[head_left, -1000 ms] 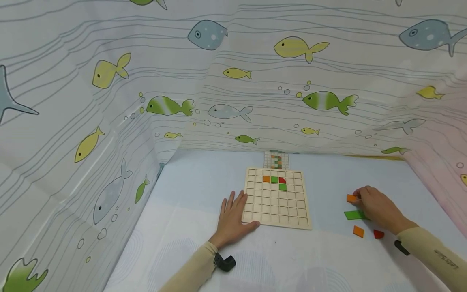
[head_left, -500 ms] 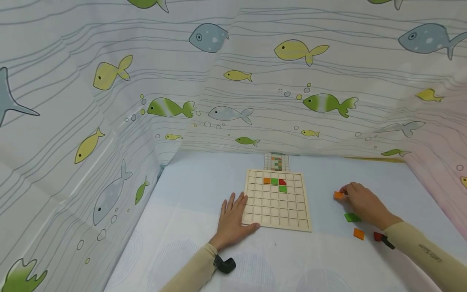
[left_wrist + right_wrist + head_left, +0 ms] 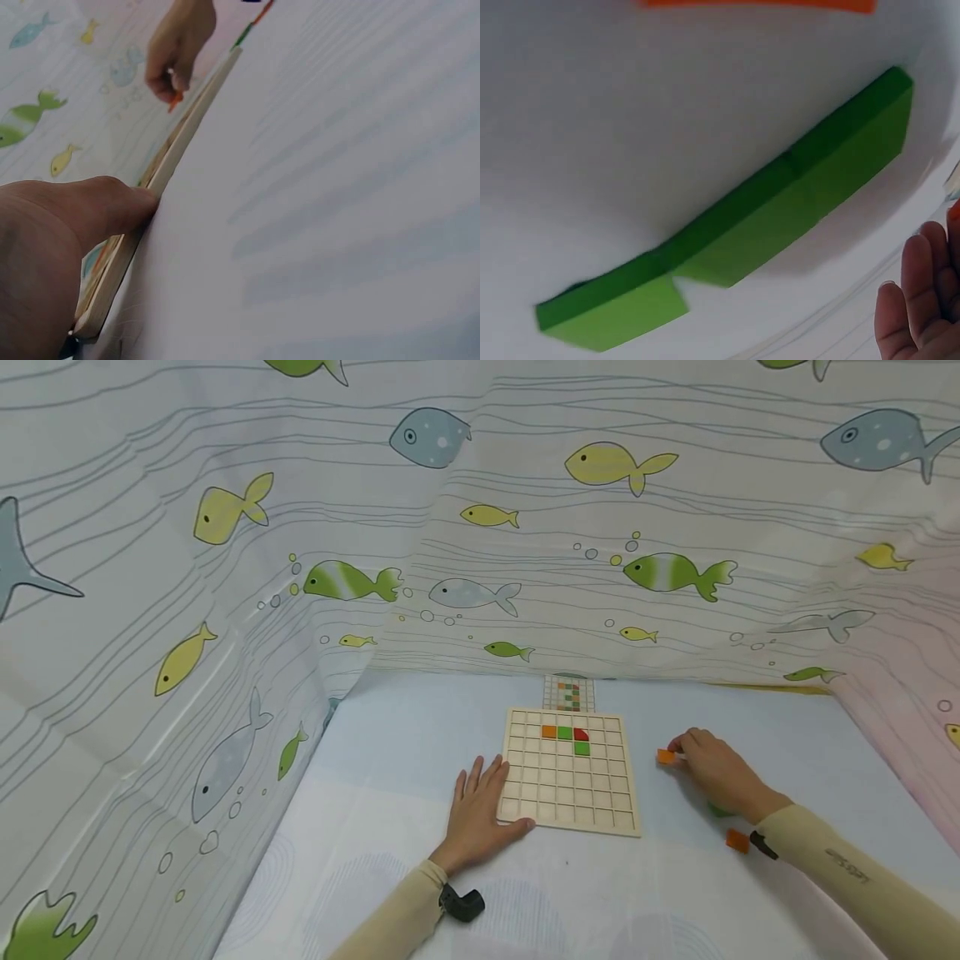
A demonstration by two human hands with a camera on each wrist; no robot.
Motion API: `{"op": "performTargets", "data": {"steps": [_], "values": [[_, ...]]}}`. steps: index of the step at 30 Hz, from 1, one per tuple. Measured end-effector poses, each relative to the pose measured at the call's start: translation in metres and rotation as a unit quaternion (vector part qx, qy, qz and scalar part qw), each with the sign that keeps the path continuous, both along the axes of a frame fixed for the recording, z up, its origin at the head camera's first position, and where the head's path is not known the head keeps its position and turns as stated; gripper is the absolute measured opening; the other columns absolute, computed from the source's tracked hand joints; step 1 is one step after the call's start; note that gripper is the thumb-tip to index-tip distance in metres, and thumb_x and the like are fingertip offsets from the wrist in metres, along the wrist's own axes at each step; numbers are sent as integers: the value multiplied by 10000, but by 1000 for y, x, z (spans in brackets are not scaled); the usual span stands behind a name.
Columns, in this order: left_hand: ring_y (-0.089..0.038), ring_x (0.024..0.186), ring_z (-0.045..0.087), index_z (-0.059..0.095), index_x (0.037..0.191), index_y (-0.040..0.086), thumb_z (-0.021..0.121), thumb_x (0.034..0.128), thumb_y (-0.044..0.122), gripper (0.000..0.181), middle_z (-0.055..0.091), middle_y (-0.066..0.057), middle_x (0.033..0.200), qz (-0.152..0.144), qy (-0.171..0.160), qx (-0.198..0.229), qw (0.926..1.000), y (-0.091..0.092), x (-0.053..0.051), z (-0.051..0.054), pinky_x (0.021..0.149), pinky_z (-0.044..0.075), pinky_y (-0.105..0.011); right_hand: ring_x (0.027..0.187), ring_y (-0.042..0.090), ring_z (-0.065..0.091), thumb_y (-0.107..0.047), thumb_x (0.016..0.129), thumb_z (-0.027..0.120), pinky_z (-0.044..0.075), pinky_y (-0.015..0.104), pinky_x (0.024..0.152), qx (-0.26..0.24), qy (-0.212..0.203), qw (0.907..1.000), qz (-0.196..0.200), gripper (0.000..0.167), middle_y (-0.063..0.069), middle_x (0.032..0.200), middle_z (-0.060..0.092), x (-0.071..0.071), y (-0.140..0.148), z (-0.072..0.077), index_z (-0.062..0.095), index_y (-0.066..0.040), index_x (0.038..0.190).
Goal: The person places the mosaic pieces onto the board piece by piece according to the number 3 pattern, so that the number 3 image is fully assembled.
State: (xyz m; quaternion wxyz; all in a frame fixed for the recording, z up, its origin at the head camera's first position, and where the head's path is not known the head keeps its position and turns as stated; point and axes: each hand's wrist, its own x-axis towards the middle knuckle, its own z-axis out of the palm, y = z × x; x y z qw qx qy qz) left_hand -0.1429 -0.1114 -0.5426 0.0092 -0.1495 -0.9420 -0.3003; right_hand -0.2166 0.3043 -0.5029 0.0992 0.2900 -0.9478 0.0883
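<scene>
1. Head: right hand (image 3: 720, 777) pinches orange tile (image 3: 665, 757) between narrow fingers, just right of board (image 3: 555, 787), not over it. Left hand (image 3: 480, 817) holds nothing, fingers spread wide, touching the board's left and near edges. In cells: orange square (image 3: 549, 732), green square (image 3: 565, 732), red piece (image 3: 581, 735) in one row; lower green (image 3: 582, 748) below red. Card (image 3: 551, 700) with coloured pattern lies just past the far edge. Spare orange (image 3: 737, 840) on surface (image 3: 405, 735) by right wrist. Step looks like bringing the tile to a cell; best to check the card, then lower it flat and square to the cell walls.
2. Left wrist: thumb (image 3: 112, 201) on the board's edge; right hand beyond, tile in its pinch. Light, steady pressure there should stop sliding.
3. Right wrist: green tiles (image 3: 795, 195) lie in a line, leftmost slightly askew. Some right fingers show lower right; can't tell the grip here. Probably safest to carry the wrist clear of these.
</scene>
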Motion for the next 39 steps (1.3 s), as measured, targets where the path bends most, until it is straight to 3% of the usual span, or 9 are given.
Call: {"op": "performTargets", "data": {"steps": [4,11,22,31,39], "values": [[-388,1652,112,351,1655,77,729,885,581,995,307,-105,1743,12,2,50,10000,0,0,0,1302,40,-625,960,289,636,-50,950,763,559,483,839,3,-93,9999,-39,202,108,1057,656,-2,-12,0,655,18,1107],[-395,1649,124,357,1648,65,735,878,574,997,325,-113,1734,18,60,105,9999,0,0,0,1297,52,-635,936,280,646,-79,931,793,562,459,804,-101,203,9996,174,220,107,1034,657,-7,-30,-1,647,15,1066],[-410,1640,149,352,1636,18,784,839,554,1053,245,-202,1744,117,-37,345,9993,0,-1,2,1288,88,-653,1007,285,659,-127,961,779,574,471,870,-65,-73,9995,300,241,104,1087,666,-12,-53,-1,645,8,1108],[-437,1620,200,438,1585,8,841,811,481,993,324,-216,1709,99,18,682,9976,-3,-3,0,1278,108,-672,1004,247,612,-193,993,752,560,455,896,33,-503,9986,169,279,92,1113,638,-14,-67,-3,638,2,1158],[-462,1598,241,508,1534,-11,874,794,414,929,413,-234,1647,47,-39,983,9951,-9,-5,2,1278,124,-669,952,221,598,-177,984,764,563,409,838,75,-146,9991,384,267,82,1084,643,-17,-72,-7,651,0,1149]]}}
